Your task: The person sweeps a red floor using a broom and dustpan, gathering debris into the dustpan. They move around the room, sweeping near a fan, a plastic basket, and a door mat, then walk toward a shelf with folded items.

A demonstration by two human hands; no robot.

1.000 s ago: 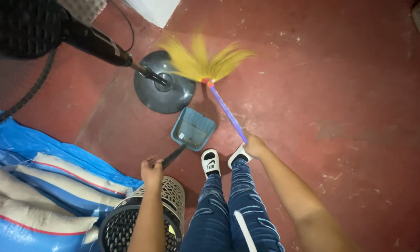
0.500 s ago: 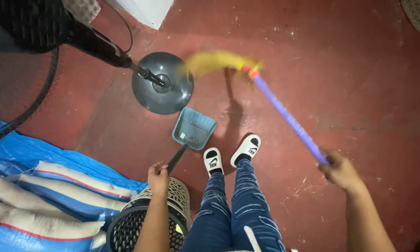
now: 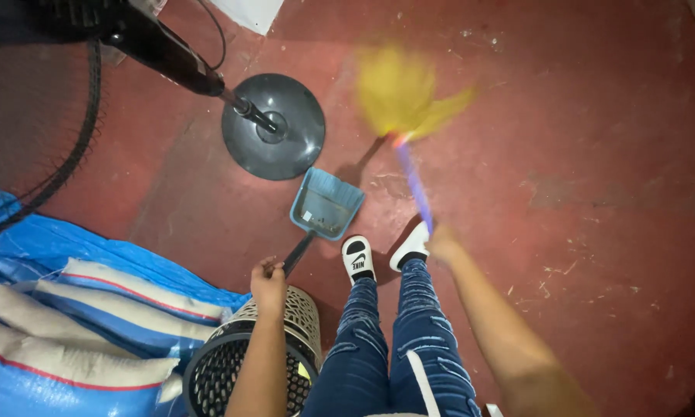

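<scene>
Left hand wrapped round dark handle of blue plastic dustpan, pan flat on red concrete floor before feet; right hand closed round purple-handled yellow-bristled broom, bristles blurred beyond pan; judgement: short low strokes toward pan mouth; keep lip pressed down.

It looked like a home utility space: red cement floor, standing fan, tarp, mesh basket.

Blue dustpan tilted on red floor, centre, dark handle near-left, yellow broom blurred, far-right, purple stick
</scene>
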